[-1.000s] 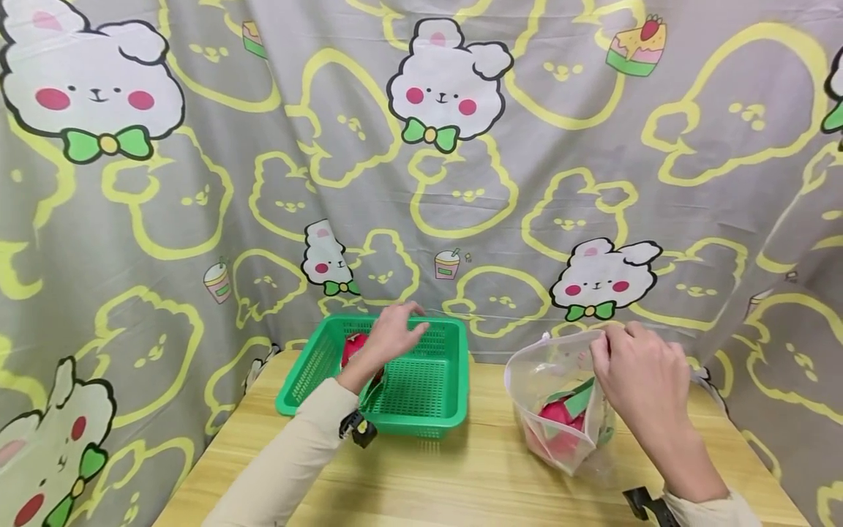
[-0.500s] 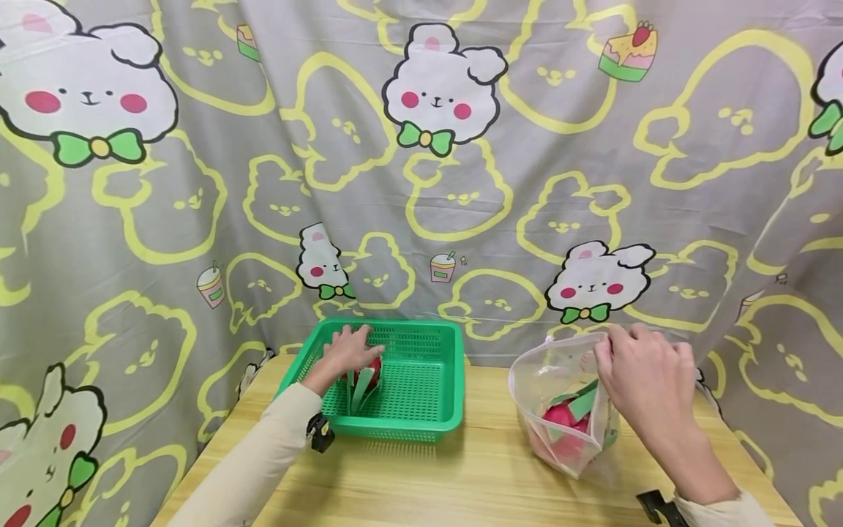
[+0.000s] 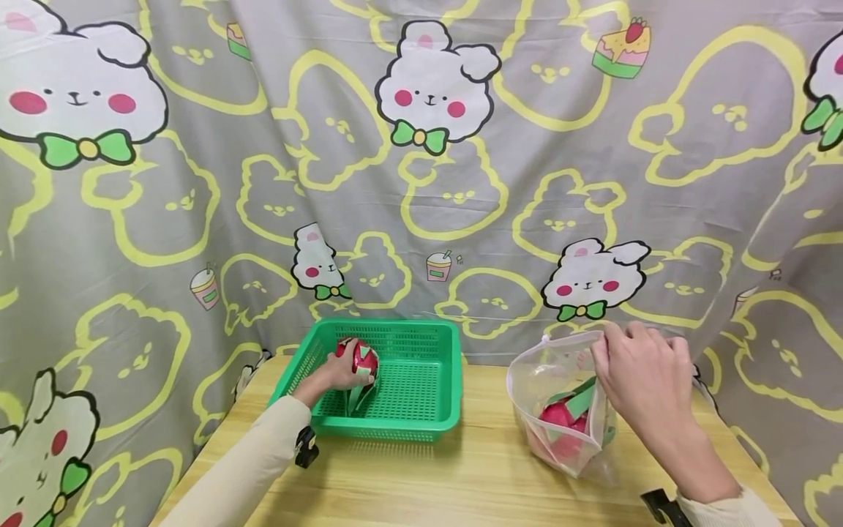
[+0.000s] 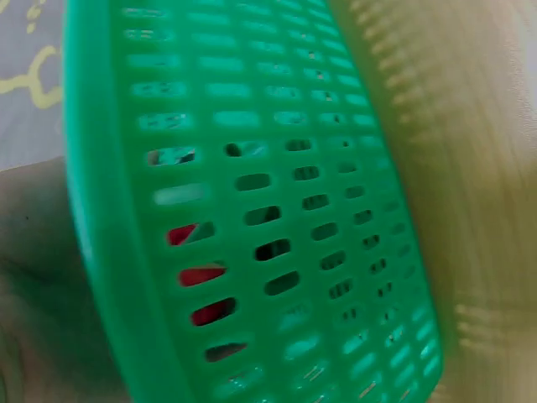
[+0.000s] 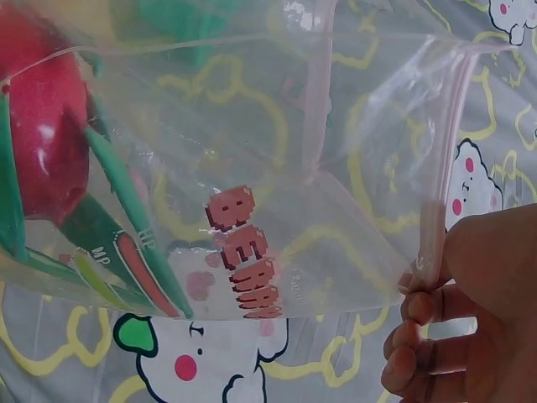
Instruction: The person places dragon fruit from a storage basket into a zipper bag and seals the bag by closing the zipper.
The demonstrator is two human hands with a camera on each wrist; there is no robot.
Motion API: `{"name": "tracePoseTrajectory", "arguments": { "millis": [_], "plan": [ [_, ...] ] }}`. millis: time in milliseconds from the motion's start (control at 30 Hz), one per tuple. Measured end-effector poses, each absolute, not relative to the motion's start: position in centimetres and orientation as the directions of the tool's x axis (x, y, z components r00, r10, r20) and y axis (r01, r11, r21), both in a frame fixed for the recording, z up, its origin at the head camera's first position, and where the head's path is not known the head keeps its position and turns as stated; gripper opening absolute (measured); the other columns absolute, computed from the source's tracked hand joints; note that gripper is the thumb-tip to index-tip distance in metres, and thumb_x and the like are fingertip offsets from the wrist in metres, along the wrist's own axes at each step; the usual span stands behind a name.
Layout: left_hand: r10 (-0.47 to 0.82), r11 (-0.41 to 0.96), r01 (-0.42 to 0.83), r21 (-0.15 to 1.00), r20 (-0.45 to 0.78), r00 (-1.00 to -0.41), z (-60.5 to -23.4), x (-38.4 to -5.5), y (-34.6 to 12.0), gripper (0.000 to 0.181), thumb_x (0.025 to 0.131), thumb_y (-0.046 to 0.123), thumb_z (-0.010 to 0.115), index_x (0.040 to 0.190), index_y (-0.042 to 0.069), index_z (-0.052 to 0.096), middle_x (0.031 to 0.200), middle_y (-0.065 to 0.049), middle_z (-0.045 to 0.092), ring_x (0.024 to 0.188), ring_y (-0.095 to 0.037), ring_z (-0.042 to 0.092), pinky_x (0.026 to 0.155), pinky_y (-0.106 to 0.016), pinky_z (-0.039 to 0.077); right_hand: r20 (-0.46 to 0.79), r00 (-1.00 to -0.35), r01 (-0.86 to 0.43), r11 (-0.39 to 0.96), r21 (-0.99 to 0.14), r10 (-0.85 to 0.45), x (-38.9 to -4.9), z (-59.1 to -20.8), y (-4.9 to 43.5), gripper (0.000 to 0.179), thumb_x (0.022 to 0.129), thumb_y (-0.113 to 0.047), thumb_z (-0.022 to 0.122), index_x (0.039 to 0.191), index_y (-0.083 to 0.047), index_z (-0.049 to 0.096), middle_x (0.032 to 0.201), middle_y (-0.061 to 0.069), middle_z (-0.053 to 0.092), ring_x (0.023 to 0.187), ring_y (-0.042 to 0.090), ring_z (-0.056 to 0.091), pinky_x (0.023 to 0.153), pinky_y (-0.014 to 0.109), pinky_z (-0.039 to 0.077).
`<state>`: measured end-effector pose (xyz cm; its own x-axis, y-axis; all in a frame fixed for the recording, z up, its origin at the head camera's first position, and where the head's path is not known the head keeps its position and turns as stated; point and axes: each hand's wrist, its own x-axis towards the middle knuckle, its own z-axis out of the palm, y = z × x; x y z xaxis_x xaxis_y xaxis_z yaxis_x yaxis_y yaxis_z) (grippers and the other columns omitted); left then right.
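In the head view, the left hand [image 3: 339, 369] was inside the green basket [image 3: 450, 417], lower left of centre, with thumb and fingers round a red packet [image 3: 369, 360] with green strips. The left wrist view confirmed red through the slots; the fingers were hidden there. At lower right, the right hand [image 3: 642, 369] pinched the edge of a clear bag [image 3: 536, 366] — mouth open, a second red packet [image 3: 560, 416] inside. Basket and bag stood apart on the wooden table [image 3: 421, 487], before a printed curtain [image 3: 461, 219].
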<state>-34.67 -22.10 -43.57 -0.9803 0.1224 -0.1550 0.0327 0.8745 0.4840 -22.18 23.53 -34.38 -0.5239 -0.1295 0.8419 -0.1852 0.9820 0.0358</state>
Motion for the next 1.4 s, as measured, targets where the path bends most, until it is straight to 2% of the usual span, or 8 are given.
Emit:
{"name": "tracePoseTrajectory", "arguments": {
  "millis": [167, 367, 533, 733, 867, 1033, 1267, 1400],
  "plan": [
    [0.095, 0.869, 0.017, 0.495, -0.133, -0.986, -44.4, -34.6, -22.1, 0.106, 0.088, 0.03, 0.082, 0.161, 0.002, 0.012, 0.146, -0.05, 0.022, 0.128, -0.066, 0.04, 0.096, -0.069, 0.046, 0.848, -0.505, -0.216, 0.975, 0.059, -0.164, -22.3, -34.1, 23.4, 0.032, 0.095, -0.017, 0.045, 0.066, -0.007, 0.047, 0.06, 0.014, 0.047, 0.053, 0.039, 0.052, 0.051, 0.052, 0.037],
    [0.061, 0.869, -0.008, 0.495, -0.123, -0.99, -44.7, -35.0, -22.0, 0.108, 0.083, 0.02, 0.086, 0.161, 0.004, 0.014, 0.145, -0.053, 0.019, 0.115, -0.064, 0.052, 0.088, -0.066, 0.05, 0.845, -0.503, -0.229, 0.971, 0.069, -0.179, -22.3, -34.0, 23.3, 0.031, 0.095, -0.016, 0.044, 0.065, -0.007, 0.045, 0.059, 0.012, 0.045, 0.052, 0.038, 0.05, 0.05, 0.049, 0.034],
    [0.072, 0.86, -0.001, 0.511, -0.124, -0.99, -44.5, -35.5, -22.2, 0.103, 0.083, 0.01, 0.08, 0.162, 0.006, 0.015, 0.145, -0.053, 0.019, 0.104, -0.059, 0.058, 0.074, -0.055, 0.052, 0.846, -0.501, -0.243, 0.968, 0.065, -0.182, -22.3, -33.9, 23.3, 0.031, 0.095, -0.016, 0.043, 0.065, -0.009, 0.041, 0.059, 0.011, 0.042, 0.051, 0.036, 0.048, 0.05, 0.047, 0.032],
    [0.097, 0.774, -0.019, 0.633, -0.149, -0.984, -44.4, -35.7, -22.5, 0.098, 0.079, -0.006, 0.069, 0.162, 0.01, 0.02, 0.147, -0.051, 0.013, 0.103, -0.051, 0.05, 0.058, -0.04, 0.039, 0.838, -0.513, -0.252, 0.966, 0.058, -0.184, -22.1, -34.1, 23.3, 0.032, 0.095, -0.016, 0.045, 0.065, -0.01, 0.041, 0.06, 0.01, 0.043, 0.052, 0.035, 0.048, 0.05, 0.046, 0.032],
    [0.103, 0.69, -0.055, 0.722, -0.174, -0.979, -44.6, -35.7, -22.5, 0.099, 0.07, -0.013, 0.06, 0.161, 0.013, 0.027, 0.141, -0.044, 0.019, 0.1, -0.045, 0.04, 0.055, -0.036, 0.035, 0.837, -0.515, -0.256, 0.965, 0.055, -0.184, -21.8, -34.3, 23.3, 0.031, 0.095, -0.016, 0.045, 0.065, -0.01, 0.042, 0.061, 0.01, 0.043, 0.052, 0.034, 0.047, 0.051, 0.045, 0.031],
    [0.093, 0.647, -0.071, 0.759, -0.171, -0.981, -44.8, -35.6, -22.9, 0.098, 0.064, -0.011, 0.054, 0.157, 0.011, 0.036, 0.136, -0.039, 0.026, 0.108, -0.048, 0.032, 0.052, -0.035, 0.032, 0.836, -0.514, -0.265, 0.962, 0.059, -0.193, -21.7, -34.5, 23.3, 0.032, 0.095, -0.016, 0.043, 0.063, -0.012, 0.04, 0.059, 0.007, 0.04, 0.051, 0.033, 0.046, 0.05, 0.045, 0.031],
    [0.073, 0.552, -0.106, 0.827, -0.175, -0.982, -45.2, -35.8, -23.3, 0.094, 0.069, -0.011, 0.053, 0.159, 0.009, 0.032, 0.139, -0.036, 0.04, 0.091, -0.038, 0.05, 0.054, -0.036, 0.034, 0.831, -0.524, -0.261, 0.964, 0.05, -0.185, -21.8, -34.5, 23.3, 0.032, 0.094, -0.016, 0.046, 0.063, -0.012, 0.039, 0.059, 0.006, 0.039, 0.051, 0.032, 0.047, 0.051, 0.045, 0.031],
    [0.084, 0.472, -0.122, 0.873, -0.182, -0.98, -45.1, -35.8, -23.7, 0.097, 0.068, -0.012, 0.052, 0.16, 0.008, 0.028, 0.149, -0.033, 0.033, 0.099, -0.038, 0.048, 0.056, -0.035, 0.036, 0.831, -0.529, -0.257, 0.966, 0.039, -0.174, -21.9, -34.5, 23.2, 0.032, 0.093, -0.015, 0.046, 0.063, -0.012, 0.04, 0.059, 0.005, 0.039, 0.052, 0.032, 0.047, 0.051, 0.047, 0.033]
  ]
}}
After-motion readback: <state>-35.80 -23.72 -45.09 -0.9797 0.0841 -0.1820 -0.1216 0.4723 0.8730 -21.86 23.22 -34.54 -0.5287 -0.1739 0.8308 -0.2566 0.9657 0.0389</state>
